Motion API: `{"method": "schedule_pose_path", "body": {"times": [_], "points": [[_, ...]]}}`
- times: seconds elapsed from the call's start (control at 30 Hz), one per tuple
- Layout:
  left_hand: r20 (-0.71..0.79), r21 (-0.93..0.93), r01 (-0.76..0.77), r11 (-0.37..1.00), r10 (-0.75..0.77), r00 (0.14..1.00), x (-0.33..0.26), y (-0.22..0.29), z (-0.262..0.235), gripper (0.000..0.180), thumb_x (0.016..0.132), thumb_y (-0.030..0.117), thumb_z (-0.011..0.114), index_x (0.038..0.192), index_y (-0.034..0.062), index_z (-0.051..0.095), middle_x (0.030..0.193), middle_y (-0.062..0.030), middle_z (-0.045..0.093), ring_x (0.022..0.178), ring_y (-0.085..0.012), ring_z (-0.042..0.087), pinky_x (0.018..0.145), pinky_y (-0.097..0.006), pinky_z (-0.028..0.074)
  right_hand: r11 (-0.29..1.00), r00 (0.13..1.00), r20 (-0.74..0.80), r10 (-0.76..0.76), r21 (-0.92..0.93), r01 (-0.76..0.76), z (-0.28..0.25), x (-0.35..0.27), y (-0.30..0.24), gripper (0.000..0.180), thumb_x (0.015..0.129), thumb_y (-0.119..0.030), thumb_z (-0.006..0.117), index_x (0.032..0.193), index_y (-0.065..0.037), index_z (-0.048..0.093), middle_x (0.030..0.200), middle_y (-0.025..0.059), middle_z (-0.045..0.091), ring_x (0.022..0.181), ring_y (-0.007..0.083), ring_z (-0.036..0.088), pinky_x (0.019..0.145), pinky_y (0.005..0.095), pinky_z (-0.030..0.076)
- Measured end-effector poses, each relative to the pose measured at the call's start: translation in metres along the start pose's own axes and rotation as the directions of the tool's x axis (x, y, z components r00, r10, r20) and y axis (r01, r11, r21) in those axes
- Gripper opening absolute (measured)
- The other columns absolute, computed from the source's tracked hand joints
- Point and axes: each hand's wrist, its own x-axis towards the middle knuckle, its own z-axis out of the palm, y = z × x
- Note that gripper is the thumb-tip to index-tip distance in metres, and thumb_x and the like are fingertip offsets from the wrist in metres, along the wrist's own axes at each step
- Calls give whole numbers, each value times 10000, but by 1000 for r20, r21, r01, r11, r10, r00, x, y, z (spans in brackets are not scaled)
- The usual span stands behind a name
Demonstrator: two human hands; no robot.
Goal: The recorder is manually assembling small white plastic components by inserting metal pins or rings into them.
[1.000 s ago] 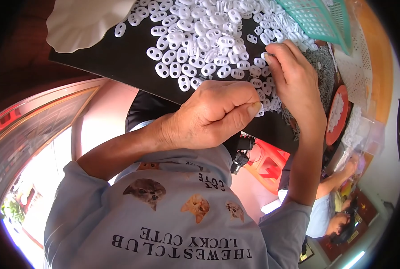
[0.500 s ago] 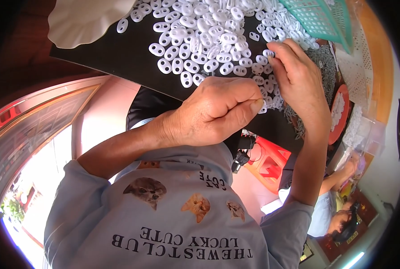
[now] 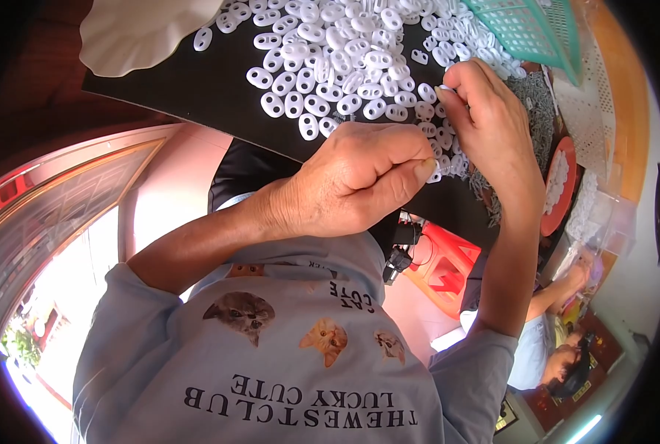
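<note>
Many small white oval plastic pieces with two holes [image 3: 316, 106] are heaped on a black tabletop [image 3: 197, 92]. Over the near edge of the heap, my left hand [image 3: 370, 177] is closed, thumb pressed against the curled forefinger. What it holds, if anything, is hidden. My right hand [image 3: 492, 122] is at the heap's right side, thumb and forefinger pinched together. A bit of a white two-holed piece shows between those fingertips, mostly covered by them. More white pieces lie between and under the two hands.
A pale scalloped dish [image 3: 141, 37] stands at the far left, a green mesh basket [image 3: 526, 33] at the far right. Grey metal bits [image 3: 535, 103] are piled beside my right hand, near a red plate [image 3: 561, 185] of white bits. A red stool [image 3: 441, 263] is below; another person [image 3: 548, 355] sits at right.
My right hand's fingers have closed further over the white piece, which is now mostly covered. My left hand has stayed nearly still.
</note>
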Motion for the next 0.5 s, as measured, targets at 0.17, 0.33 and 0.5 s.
{"method": "schedule_pose_path", "body": {"times": [0.17, 0.33, 0.5], "points": [[9, 9, 2, 1000, -2, 1000, 0, 1, -1, 127, 948, 76, 516, 860, -11, 546, 696, -54, 526, 581, -164, 511, 547, -273, 415, 1000, 1000, -1, 7, 8, -7, 0, -2, -1, 154, 813, -14, 633, 905, -28, 510, 807, 108, 539, 680, 291, 545, 611, 370, 434], [11, 4, 6, 1000, -6, 1000, -1, 2, 0, 129, 949, 77, 514, 860, -11, 547, 693, -48, 523, 579, -157, 506, 545, -272, 412, 1000, 1000, -24, -1, -16, 1, 1, -2, -3, 162, 820, -45, 642, 915, -36, 511, 819, 113, 553, 699, 305, 563, 619, 378, 445], [2, 5, -4, 1000, 4, 1000, -1, 1, 1, 132, 951, 78, 514, 859, -12, 546, 695, -44, 517, 588, -154, 506, 548, -269, 411, 1000, 998, -60, -10, -22, 9, 2, -2, -1, 151, 834, -88, 632, 907, -50, 505, 847, 110, 571, 725, 335, 585, 621, 418, 460]]}}
